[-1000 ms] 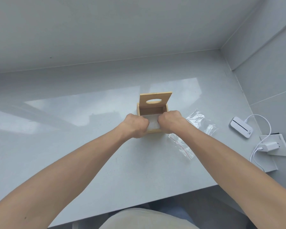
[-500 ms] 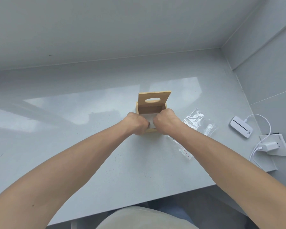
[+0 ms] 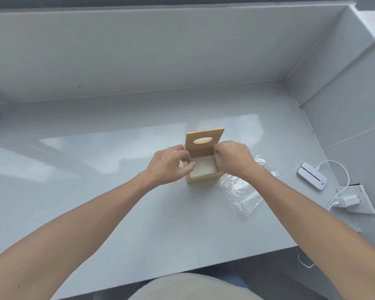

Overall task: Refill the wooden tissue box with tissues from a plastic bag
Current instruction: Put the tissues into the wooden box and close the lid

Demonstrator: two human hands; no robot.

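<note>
The wooden tissue box (image 3: 204, 180) stands on the grey counter with its lid (image 3: 205, 135) swung upright; the lid has an oval slot. White tissues (image 3: 204, 167) fill the inside. My left hand (image 3: 167, 165) is at the box's left wall, fingers loosely curled and apart, holding nothing. My right hand (image 3: 234, 159) is curled into a fist against the lid's lower right edge, pinching it. The clear plastic bag (image 3: 243, 191), flat and empty with a red seal line, lies on the counter just right of the box, partly under my right forearm.
A white oblong device (image 3: 312, 176) with a cable lies at the far right, near a white charger (image 3: 349, 200) plugged into a wall plate (image 3: 364, 207). Walls close off the back and right. The counter's front edge (image 3: 182, 276) runs close to my body.
Both hands have lifted out of the box, where they were pressing on the tissues. The left hand has spread open at the left wall; the right has gone up to the lid's edge.
</note>
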